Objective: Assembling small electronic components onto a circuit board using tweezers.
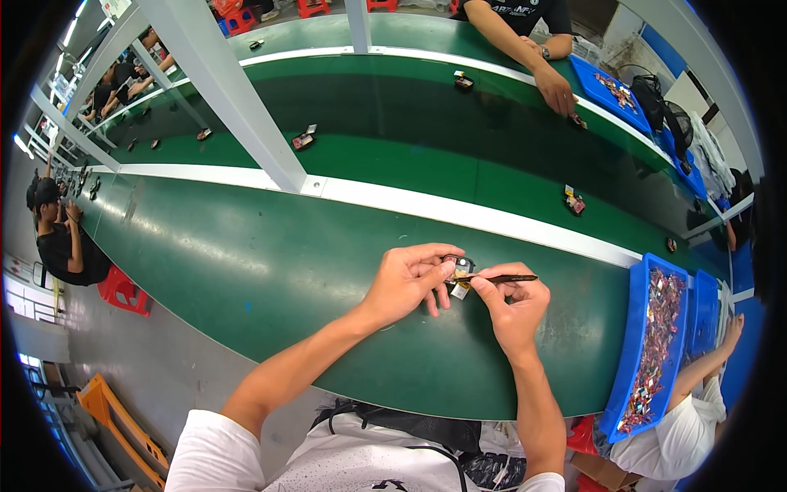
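Note:
My left hand (410, 283) grips a small black-rimmed electronic assembly (461, 266) by its left side, above the green worktop (352, 271). Pale and metallic parts show inside it, and a small whitish flap sticks out underneath. In my right hand (516, 312) is a thin dark tool, apparently a pair of tweezers (515, 278), pinched between thumb and fingers. Its tip points left and meets or nearly meets the assembly; the exact contact is too small to see.
To the right stands a blue bin (656, 344) full of small reddish parts. Beyond a white rail (459, 221), similar assemblies (574, 201) lie scattered on a green conveyor belt (393, 156). A co-worker's hand (556, 92) touches one across the belt. Other people sit left and right.

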`<state>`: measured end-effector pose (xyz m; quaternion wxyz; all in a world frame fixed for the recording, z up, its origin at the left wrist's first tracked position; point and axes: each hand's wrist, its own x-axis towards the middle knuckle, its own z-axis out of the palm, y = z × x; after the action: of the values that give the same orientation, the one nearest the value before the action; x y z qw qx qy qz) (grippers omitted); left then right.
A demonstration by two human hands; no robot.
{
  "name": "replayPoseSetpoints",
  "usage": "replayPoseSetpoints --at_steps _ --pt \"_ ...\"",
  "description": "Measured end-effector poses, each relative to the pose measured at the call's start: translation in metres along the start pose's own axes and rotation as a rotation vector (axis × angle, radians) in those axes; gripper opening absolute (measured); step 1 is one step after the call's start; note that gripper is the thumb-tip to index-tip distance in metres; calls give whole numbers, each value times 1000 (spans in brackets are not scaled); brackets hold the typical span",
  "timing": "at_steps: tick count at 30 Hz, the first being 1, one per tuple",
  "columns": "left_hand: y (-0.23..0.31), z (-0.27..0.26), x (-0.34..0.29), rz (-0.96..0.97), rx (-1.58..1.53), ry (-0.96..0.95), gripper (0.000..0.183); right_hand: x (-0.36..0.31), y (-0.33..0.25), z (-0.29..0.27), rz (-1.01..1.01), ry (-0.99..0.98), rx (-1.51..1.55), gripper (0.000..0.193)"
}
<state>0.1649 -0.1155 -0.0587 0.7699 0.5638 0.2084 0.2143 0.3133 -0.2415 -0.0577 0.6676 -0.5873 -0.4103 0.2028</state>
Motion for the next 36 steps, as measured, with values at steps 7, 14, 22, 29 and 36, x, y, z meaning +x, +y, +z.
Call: replayPoseSetpoints --at_steps 7,14,22,29,36 --pt "2 1 0 23 -2 11 30 -1 -3 3 27 50 2 8" --pt "2 -2 2 49 4 52 29 -2 -5 5 -174 54 -160 11" --pt "-2 -1 1 39 -1 41 29 -3 -7 7 -268 22 -226 13" --pt "-3 1 2 42 -8 34 29 -2 -6 6 -303 0 -248 13" --pt "-8 10 0 -9 -14 90 26 -1 -7 4 -351 -33 -332 17"
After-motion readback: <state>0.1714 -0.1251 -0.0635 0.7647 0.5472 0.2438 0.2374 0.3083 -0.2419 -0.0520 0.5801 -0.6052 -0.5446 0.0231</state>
